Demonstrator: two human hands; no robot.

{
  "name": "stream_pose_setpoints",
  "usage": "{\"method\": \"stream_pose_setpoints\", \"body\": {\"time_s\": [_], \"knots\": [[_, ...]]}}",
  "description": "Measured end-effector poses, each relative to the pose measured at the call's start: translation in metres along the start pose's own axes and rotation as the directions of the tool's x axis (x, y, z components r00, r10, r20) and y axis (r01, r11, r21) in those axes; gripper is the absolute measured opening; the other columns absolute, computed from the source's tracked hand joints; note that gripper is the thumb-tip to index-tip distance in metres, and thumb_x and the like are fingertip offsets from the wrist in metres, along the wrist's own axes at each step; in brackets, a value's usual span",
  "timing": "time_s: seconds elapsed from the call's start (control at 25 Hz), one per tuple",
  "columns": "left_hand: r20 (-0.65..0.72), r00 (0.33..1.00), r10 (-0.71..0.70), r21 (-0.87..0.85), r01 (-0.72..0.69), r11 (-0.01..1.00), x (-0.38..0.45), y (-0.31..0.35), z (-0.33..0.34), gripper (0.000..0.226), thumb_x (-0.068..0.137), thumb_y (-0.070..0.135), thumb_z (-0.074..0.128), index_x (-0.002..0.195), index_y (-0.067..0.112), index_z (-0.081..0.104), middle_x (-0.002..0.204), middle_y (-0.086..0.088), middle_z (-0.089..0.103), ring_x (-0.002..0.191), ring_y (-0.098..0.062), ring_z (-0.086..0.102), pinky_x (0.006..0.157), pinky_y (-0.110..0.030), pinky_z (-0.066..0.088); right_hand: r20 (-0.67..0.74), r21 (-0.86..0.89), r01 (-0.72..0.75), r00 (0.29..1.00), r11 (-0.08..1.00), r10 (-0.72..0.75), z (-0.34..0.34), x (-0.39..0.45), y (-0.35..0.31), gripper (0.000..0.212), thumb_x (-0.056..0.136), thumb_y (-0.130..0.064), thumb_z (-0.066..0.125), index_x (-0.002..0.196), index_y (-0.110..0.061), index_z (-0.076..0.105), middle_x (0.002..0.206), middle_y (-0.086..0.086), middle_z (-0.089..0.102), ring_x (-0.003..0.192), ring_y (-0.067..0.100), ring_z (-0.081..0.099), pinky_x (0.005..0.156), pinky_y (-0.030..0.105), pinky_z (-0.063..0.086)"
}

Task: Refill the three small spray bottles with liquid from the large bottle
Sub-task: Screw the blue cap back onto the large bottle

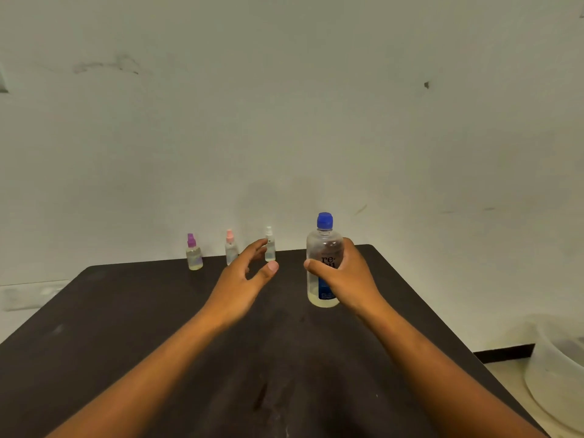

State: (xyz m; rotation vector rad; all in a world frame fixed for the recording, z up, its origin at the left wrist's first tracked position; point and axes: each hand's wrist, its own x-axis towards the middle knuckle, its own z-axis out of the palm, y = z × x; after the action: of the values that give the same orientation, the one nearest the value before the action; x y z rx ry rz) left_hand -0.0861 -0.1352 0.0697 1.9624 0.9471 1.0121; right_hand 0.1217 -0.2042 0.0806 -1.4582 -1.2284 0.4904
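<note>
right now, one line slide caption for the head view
Right hand grips the blue-capped large bottle; open left hand reaches toward three small spray bottles.

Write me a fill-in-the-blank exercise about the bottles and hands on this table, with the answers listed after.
1. The large bottle has a ____ cap.
2. The ____ hand grips the large bottle.
3. The left hand reaches, fingers spread, toward the small bottle with the ____ top.
4. Counting the purple-topped bottle and the pink-topped bottle, ____ small spray bottles stand along the far edge of the table.

Answers: blue; right; white; three
</note>
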Motion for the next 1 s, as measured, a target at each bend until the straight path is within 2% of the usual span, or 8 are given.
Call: {"method": "stream_pose_setpoints", "body": {"time_s": [0.16,0.28,0.4,0.6,0.84,1.0], "knots": [[-0.005,0.999,-0.032,0.095,0.033,0.995,0.031,-0.038,0.008,0.073,0.088,0.065,0.056,0.155,0.044,0.034,0.157,0.014,0.043,0.145,-0.007,0.038,0.122,-0.042,0.032,-0.021,-0.059,-0.017,1.000,0.998,0.016,0.011,0.053,0.038,0.057,0.082,-0.037,0.083,0.126,-0.028,0.048,0.113,-0.013,0.058,0.098,0.005,0.060,0.076,0.017,0.046],[-0.001,0.999,-0.043,0.141,0.042,0.989,0.053,-0.058,0.012,0.071,0.093,0.055,0.059,0.156,0.042,0.031,0.162,0.009,0.037,0.150,-0.011,0.032,0.122,-0.037,0.028,-0.063,-0.080,-0.040,0.997,0.996,0.035,0.019,0.092,0.061,0.060,0.082,-0.036,0.083,0.130,-0.022,0.050,0.114,-0.009,0.059,0.101,0.009,0.060,0.083,0.023,0.048],[-0.015,0.999,-0.032,0.172,0.034,0.985,0.074,-0.078,0.018,0.070,0.096,0.048,0.061,0.158,0.038,0.030,0.162,0.006,0.037,0.150,-0.012,0.031,0.119,-0.032,0.026,-0.092,-0.107,-0.038,0.995,0.994,0.028,0.029,0.135,0.084,0.060,0.082,-0.034,0.083,0.129,-0.018,0.051,0.115,-0.006,0.060,0.101,0.012,0.060,0.085,0.025,0.048],[0.013,1.000,-0.015,0.220,0.012,0.975,0.102,-0.105,0.025,0.071,0.096,0.049,0.059,0.158,0.042,0.026,0.165,0.007,0.032,0.152,-0.014,0.029,0.120,-0.039,0.025,-0.122,-0.143,-0.050,0.992,0.989,0.032,0.045,0.200,0.117,0.063,0.082,-0.034,0.084,0.132,-0.014,0.051,0.122,-0.002,0.061,0.107,0.017,0.060,0.089,0.029,0.048],[0.010,1.000,0.000,0.232,-0.002,0.973,0.118,-0.129,0.030,0.070,0.097,0.045,0.061,0.158,0.043,0.026,0.164,0.009,0.033,0.151,-0.011,0.029,0.114,-0.027,0.021,-0.146,-0.147,-0.078,0.988,0.986,0.056,0.058,0.242,0.146,0.066,0.083,-0.033,0.083,0.136,-0.012,0.050,0.130,0.003,0.061,0.107,0.014,0.056,0.092,0.028,0.047],[0.015,1.000,0.010,0.222,-0.013,0.975,0.120,-0.142,0.032,0.071,0.096,0.045,0.062,0.158,0.040,0.028,0.163,0.011,0.035,0.149,-0.008,0.031,0.114,-0.025,0.023,-0.162,-0.171,-0.081,0.985,0.982,0.053,0.062,0.249,0.156,0.066,0.084,-0.034,0.082,0.137,-0.013,0.050,0.132,0.003,0.061,0.110,0.014,0.056,0.093,0.028,0.046]]}}
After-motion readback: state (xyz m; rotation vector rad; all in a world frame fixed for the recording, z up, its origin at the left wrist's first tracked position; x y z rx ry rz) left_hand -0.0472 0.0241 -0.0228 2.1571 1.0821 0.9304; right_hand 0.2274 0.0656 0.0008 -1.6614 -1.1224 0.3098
